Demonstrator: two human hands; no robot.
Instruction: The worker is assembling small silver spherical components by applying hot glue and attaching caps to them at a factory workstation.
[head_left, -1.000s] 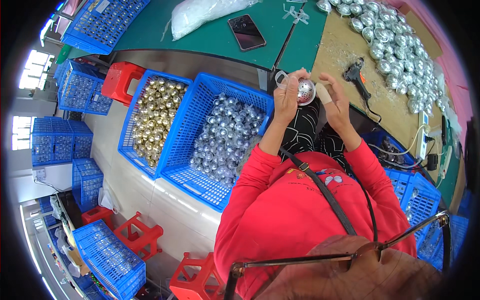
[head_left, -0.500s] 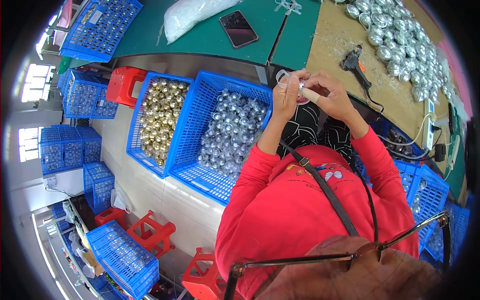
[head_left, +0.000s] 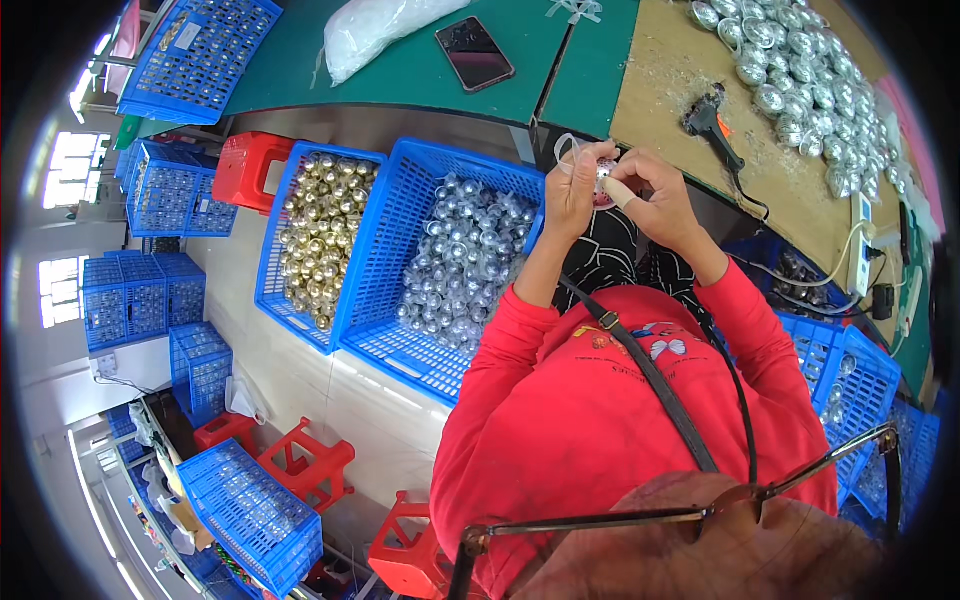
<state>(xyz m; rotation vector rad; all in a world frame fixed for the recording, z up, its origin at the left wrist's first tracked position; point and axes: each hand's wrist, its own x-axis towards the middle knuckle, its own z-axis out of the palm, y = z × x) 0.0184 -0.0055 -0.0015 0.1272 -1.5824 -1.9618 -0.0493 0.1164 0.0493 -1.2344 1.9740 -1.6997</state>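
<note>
Close in front of my body, both hands meet around a small shiny ball ornament point(head_left: 603, 188), pink and silver, mostly hidden by fingers. My left hand point(head_left: 568, 200) is closed on its left side, and a loop of whitish ribbon point(head_left: 567, 150) sticks up beside the fingers. Thumb and fingers of my right hand point(head_left: 660, 205) press on the ball from the right; a pale cover wraps one digit. A black glue gun point(head_left: 712, 125) with an orange trigger lies on the table, right of my hands and apart from them.
Many silver balls point(head_left: 800, 80) cover the table's right side, near a white power strip point(head_left: 859, 250). A phone point(head_left: 474, 53) and a white plastic bag point(head_left: 380, 30) lie on the green tabletop. Left of me stand blue crates of silver balls point(head_left: 465, 260) and gold balls point(head_left: 322, 235), plus red stools point(head_left: 308, 464).
Both hands stay on the ornament. The fingers of my right hand have shifted slightly around it, and the ribbon loop stands a little higher. The whole view has moved slightly.
</note>
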